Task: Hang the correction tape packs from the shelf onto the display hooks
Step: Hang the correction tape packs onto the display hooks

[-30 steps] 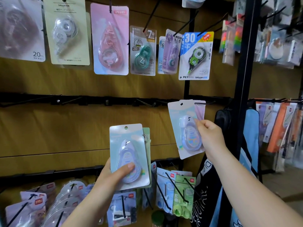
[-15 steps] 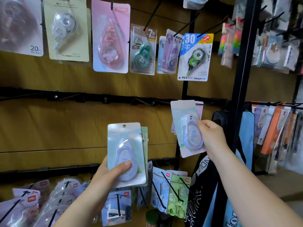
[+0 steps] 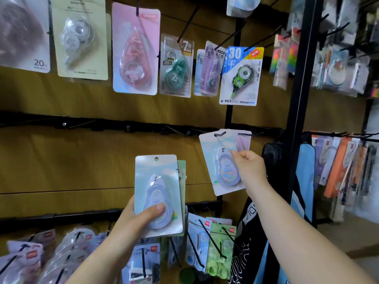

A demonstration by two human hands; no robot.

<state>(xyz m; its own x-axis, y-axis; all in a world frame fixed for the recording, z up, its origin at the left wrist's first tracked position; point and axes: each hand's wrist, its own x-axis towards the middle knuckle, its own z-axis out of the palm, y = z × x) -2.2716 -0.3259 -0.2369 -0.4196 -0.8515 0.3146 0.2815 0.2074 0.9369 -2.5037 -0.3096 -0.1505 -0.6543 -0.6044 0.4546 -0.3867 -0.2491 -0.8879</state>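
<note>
Only the person's two arms are in view. The left hand [image 3: 133,218] and left forearm [image 3: 98,261] are bare, uncovered from the fingertips to where the arm leaves the bottom of the view. The right hand [image 3: 249,169] and right forearm [image 3: 303,238] are bare as well, uncovered as far as the lower right corner. The left thumb [image 3: 155,210] shows a short, rounded nail trimmed close to the tip. The right hand shows its back and knuckles, and its nails are hidden. Both forearms look smooth and rounded.
</note>
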